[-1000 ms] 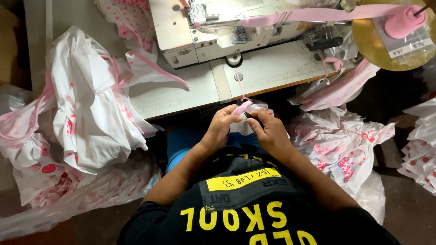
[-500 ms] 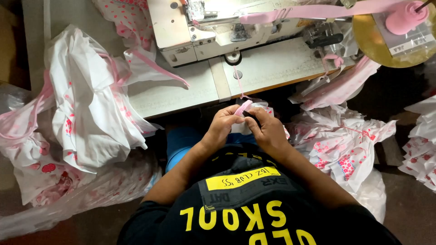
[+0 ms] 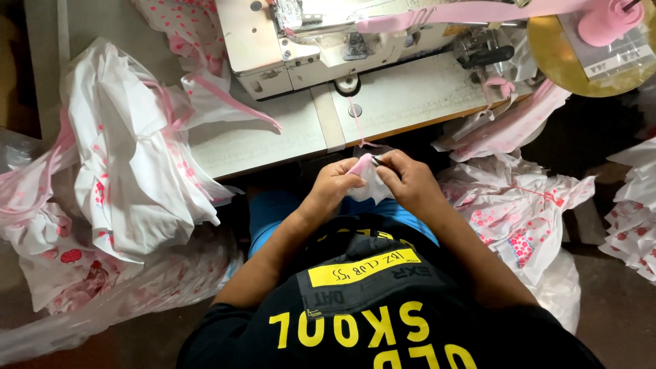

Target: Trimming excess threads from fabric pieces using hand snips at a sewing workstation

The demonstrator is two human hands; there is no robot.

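Observation:
My left hand [image 3: 333, 186] and my right hand [image 3: 408, 182] meet over my lap, just below the front edge of the sewing table [image 3: 273, 140]. Together they pinch a small white fabric piece [image 3: 372, 188] with a pink trim edge [image 3: 360, 165]. A thin dark tool shows at my right fingertips, too small to identify. A pink thread or strip [image 3: 357, 126] runs up from the piece to the white sewing machine [image 3: 307, 41].
A big pile of white garments with red print [image 3: 137, 171] lies at the left, spilling off the table. More printed pieces [image 3: 519, 205] lie at the right. A pink tape roll [image 3: 605, 24] sits on a gold disc [image 3: 553, 55] at the top right.
Both hands stay together on the small piece, with only slight finger shifts. The view has tilted a little, so the hands sit slightly lower in the picture.

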